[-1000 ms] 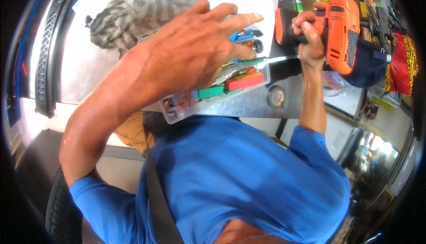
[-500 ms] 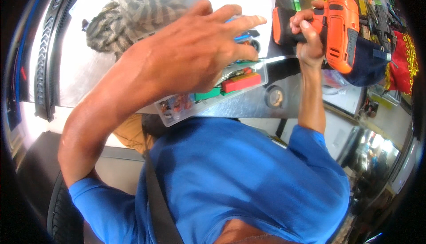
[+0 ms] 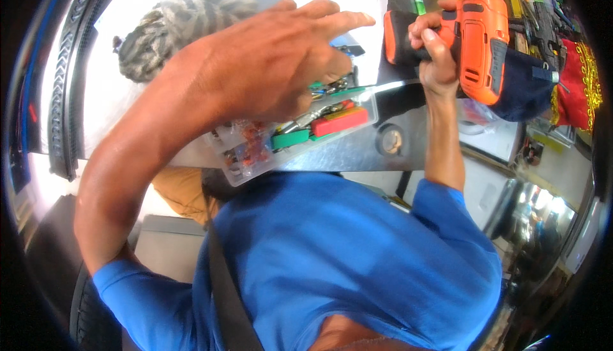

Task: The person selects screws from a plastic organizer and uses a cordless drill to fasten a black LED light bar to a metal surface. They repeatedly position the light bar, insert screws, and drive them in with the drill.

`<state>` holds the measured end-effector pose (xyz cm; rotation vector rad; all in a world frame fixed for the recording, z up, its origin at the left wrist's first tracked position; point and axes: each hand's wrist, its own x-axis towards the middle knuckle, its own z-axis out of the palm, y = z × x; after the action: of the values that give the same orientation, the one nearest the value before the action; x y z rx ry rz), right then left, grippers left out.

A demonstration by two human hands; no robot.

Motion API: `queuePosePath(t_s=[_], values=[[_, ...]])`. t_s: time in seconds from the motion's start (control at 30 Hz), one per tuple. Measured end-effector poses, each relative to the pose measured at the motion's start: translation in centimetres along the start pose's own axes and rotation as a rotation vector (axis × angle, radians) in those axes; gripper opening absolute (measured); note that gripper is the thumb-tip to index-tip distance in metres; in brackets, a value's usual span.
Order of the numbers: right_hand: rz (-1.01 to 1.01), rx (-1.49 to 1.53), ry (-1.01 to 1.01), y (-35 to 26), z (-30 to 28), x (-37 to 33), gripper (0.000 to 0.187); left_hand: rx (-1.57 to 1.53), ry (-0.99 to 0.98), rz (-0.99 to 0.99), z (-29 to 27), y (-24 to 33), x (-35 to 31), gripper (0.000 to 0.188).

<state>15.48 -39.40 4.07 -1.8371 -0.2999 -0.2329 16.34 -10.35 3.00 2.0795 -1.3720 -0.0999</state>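
Note:
My left hand (image 3: 268,60) hovers over a clear plastic organizer box (image 3: 255,175), its back turned up and one finger stretched out. The other fingers are spread and bent, and I see nothing held in them. The box's compartments hold a red block (image 3: 340,121), a green block (image 3: 290,139), metal bits and small orange-brown parts (image 3: 253,143); the hand covers part of the box. At the right, my right hand (image 3: 439,60) is wrapped round the handle of an orange and black cordless drill (image 3: 483,44), held up above the bench.
A grey and white bundle of mop-like strands (image 3: 153,41) lies at the back left of the metal bench (image 3: 345,155). A small round dish (image 3: 389,140) stands right of the box. Tools, a dark blue cloth (image 3: 520,86) and a red cloth (image 3: 575,86) crowd the right side.
My left hand has drawn slightly left, its lower finger bending in, which uncovers more of the box's contents. The drill in my right hand has shifted slightly left.

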Motion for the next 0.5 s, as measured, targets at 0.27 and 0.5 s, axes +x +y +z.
queuePosePath(t_s=[0.27,0.5], values=[[-0.005,-0.036,-0.008,-0.1,0.0,-0.1,0.054,0.075,-0.063,-0.09,0.3,1.1,0.9,0.047],[-0.011,-0.04,0.017,-0.3,0.4,-0.1,0.053,0.038,0.0,-0.041,0.1,0.5,1.0,0.044]])
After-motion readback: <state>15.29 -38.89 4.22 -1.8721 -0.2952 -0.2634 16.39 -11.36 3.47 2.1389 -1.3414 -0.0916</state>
